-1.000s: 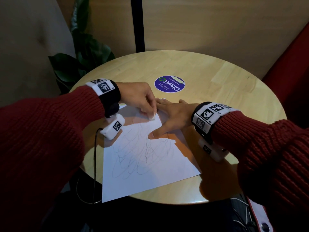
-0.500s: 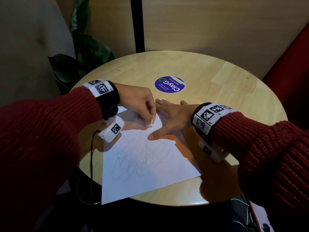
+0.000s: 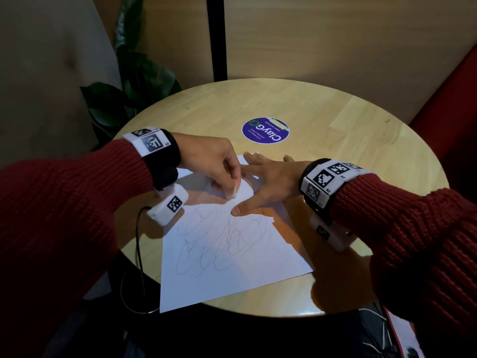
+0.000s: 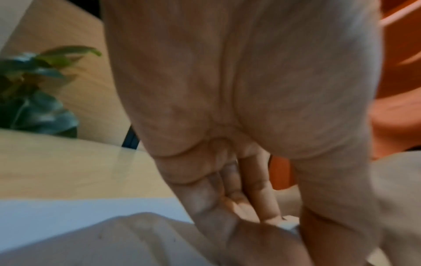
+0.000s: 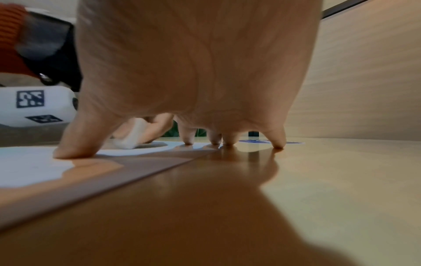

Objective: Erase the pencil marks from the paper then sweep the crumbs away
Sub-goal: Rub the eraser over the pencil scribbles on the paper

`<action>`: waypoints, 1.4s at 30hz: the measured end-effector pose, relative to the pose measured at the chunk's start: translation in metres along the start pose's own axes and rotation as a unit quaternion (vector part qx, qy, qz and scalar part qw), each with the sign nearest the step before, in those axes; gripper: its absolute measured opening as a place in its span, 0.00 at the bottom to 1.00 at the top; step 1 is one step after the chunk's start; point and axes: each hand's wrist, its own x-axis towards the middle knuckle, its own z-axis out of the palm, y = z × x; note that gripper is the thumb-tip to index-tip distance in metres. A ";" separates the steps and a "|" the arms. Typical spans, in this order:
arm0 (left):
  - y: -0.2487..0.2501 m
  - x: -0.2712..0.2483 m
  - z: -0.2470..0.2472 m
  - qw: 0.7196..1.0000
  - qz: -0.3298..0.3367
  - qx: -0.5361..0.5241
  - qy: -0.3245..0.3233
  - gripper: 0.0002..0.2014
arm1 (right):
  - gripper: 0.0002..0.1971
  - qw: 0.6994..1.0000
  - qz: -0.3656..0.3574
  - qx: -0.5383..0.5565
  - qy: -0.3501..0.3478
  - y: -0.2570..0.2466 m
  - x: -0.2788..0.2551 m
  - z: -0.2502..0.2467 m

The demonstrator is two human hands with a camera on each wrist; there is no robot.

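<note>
Erasing stage, head and wrist views. A sheet of paper lies flat on a round table, its near left corner overhanging the near rim; looping pencil marks cover its middle, largely intact. The left hand has thumb and fingers curled round a small white eraser, whose lower end meets the paper at the far edge of the marks. The right wrist view shows the eraser tilted, tip down on the sheet. The right hand is spread with fingers straight and holds nothing: its thumb presses the paper just right of the eraser, its fingertips rest at the far right corner, and the little finger lies on bare wood. A purple sticker sits beyond the sheet.

Handling (a judgement): the sheet is light, thin and apt to slide or buckle under rubbing, so it is best pinned flat close beside the stroke. The eraser looks soft and should be pinched low for control. No crumbs can be made out (too small); sweeping has not begun.
</note>
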 end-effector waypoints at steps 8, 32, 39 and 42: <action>-0.005 -0.001 0.000 1.000 -0.001 -0.001 0.006 0.04 | 0.62 1.000 0.006 -0.007 0.001 -0.003 0.001 0.001; -0.002 0.042 -0.006 0.992 -0.030 -0.066 0.099 0.05 | 0.76 0.998 0.057 -0.017 0.003 -0.002 0.003 0.004; 0.005 0.038 0.001 0.995 -0.002 -0.066 0.073 0.04 | 0.76 0.999 0.046 -0.011 -0.001 0.002 0.008 0.004; -0.002 0.038 -0.003 0.986 -0.022 -0.073 0.151 0.05 | 0.77 0.998 0.057 -0.023 0.005 0.000 0.006 0.005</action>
